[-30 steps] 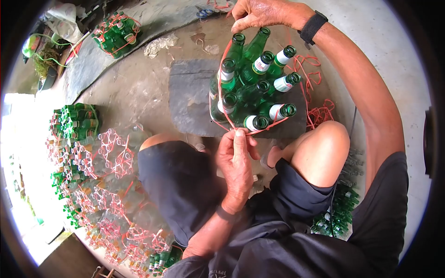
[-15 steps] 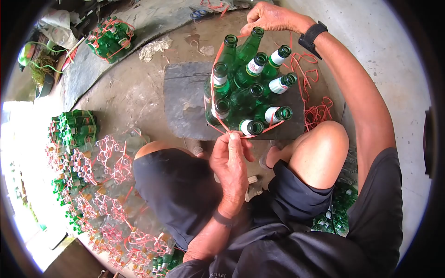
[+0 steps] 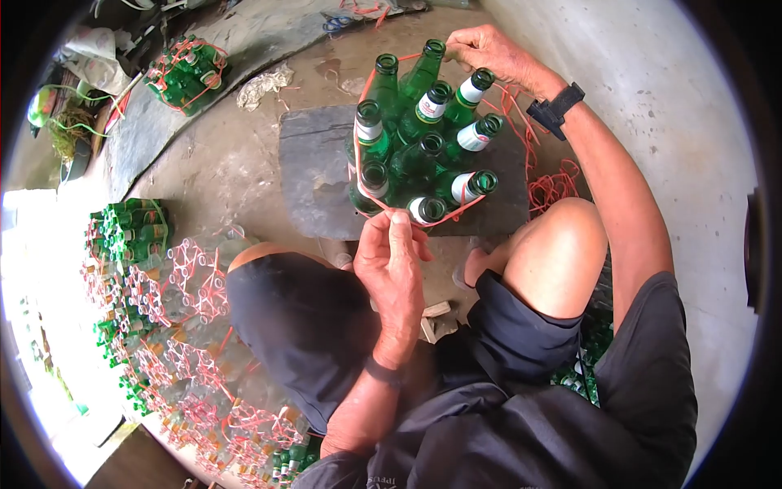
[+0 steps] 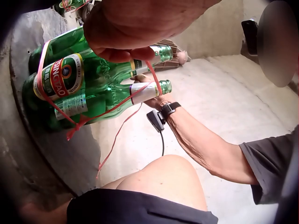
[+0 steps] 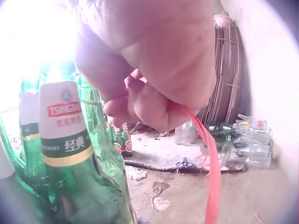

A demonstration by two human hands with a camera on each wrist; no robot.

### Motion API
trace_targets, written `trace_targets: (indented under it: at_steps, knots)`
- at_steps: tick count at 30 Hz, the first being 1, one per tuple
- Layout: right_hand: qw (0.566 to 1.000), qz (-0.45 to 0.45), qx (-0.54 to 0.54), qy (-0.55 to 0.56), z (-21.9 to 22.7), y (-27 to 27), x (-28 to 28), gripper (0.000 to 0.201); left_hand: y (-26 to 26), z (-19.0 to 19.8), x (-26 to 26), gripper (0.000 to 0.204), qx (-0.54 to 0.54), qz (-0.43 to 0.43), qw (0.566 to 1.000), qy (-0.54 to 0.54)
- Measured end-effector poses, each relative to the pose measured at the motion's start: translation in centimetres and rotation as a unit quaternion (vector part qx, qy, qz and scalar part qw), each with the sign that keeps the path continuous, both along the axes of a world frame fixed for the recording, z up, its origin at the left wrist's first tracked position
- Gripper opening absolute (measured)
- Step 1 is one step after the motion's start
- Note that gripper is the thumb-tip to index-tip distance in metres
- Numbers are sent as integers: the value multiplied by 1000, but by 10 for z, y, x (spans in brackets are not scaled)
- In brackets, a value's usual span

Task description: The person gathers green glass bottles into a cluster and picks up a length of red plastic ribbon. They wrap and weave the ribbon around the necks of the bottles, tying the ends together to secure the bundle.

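Several green beer bottles (image 3: 430,147) stand bunched together on a dark flat slab (image 3: 314,183). Red plastic twine (image 3: 364,85) runs round their necks, and in the left wrist view a lower strand of twine (image 4: 42,77) wraps the bottle bodies. At the near side of the bunch, my left hand (image 3: 394,269) pinches the twine between thumb and fingers. Beyond the far right bottles, my right hand (image 3: 501,59) grips the twine with curled fingers. A loose length of twine (image 5: 211,172) trails down from that hand in the right wrist view.
A tangle of red twine (image 3: 554,186) lies right of the slab. Tied bundles of clear bottles (image 3: 195,277) and green bottles (image 3: 134,228) crowd the left. Another green bundle (image 3: 187,75) stands at the far left, and blue-handled scissors (image 3: 336,24) lie at the back.
My right hand has moved from above the far left bottles to the far right corner, drawing twine along the far side. My left hand keeps its pinch at the near side.
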State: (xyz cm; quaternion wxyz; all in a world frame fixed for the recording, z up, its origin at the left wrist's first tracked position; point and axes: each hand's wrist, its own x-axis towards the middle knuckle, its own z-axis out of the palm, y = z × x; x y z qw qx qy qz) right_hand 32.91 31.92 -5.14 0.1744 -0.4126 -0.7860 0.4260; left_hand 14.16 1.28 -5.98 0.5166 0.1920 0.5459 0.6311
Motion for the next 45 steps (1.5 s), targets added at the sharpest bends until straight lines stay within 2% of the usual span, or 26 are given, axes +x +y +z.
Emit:
trace_targets:
  at_steps: [4, 6, 9, 10, 12, 16, 20, 23, 25, 26, 28, 31, 37, 40, 45]
  knots:
    - [998, 18, 58, 3, -13, -3, 17, 25, 1, -4, 0, 24, 21, 0, 1000, 16]
    - [990, -19, 138, 33, -20, -16, 20, 23, 1, -3, 0, 24, 18, -1, 1000, 18]
    - [983, -30, 180, 28, -18, -38, 25, 20, 0, -7, -2, 20, 29, -1, 999, 23]
    - [983, -31, 180, 28, -14, -48, 27, 20, 0, -8, -1, 15, 43, 0, 999, 26]
    - [991, -83, 98, -30, -5, -66, 30, 18, -1, -9, 0, 18, 49, -2, 998, 24]
    - [983, -110, 130, -67, 2, -93, 33, 15, -3, -18, 1, 19, 87, -5, 996, 24]
    - [981, -96, 164, -37, -5, -99, 34, 20, -5, -19, 1, 19, 103, -12, 994, 39]
    - [975, -68, 205, -55, -7, -93, 38, 23, -7, -31, 0, 23, 123, -31, 988, 90]
    - [963, -80, 248, -70, -4, -91, 36, 27, -5, -32, -1, 31, 123, -31, 969, 212]
    - [963, -81, 249, -70, -4, -93, 36, 27, -6, -31, -2, 31, 124, -32, 969, 213]
    - [953, -89, 284, -55, -2, -97, 32, 26, -6, -12, -2, 45, 130, -44, 929, 344]
    - [951, -102, 285, -58, -3, -99, 29, 24, -1, -20, 1, 48, 113, -40, 940, 318]
    - [937, -116, 328, -14, -8, -107, 23, 24, 0, -24, 3, 46, 110, -32, 932, 343]
    - [948, -129, 289, -40, -6, -108, 22, 24, 0, -27, 2, 46, 115, -28, 927, 357]
    - [941, -87, 320, -62, -11, -107, 31, 14, 0, -25, 1, 47, 113, -30, 931, 345]
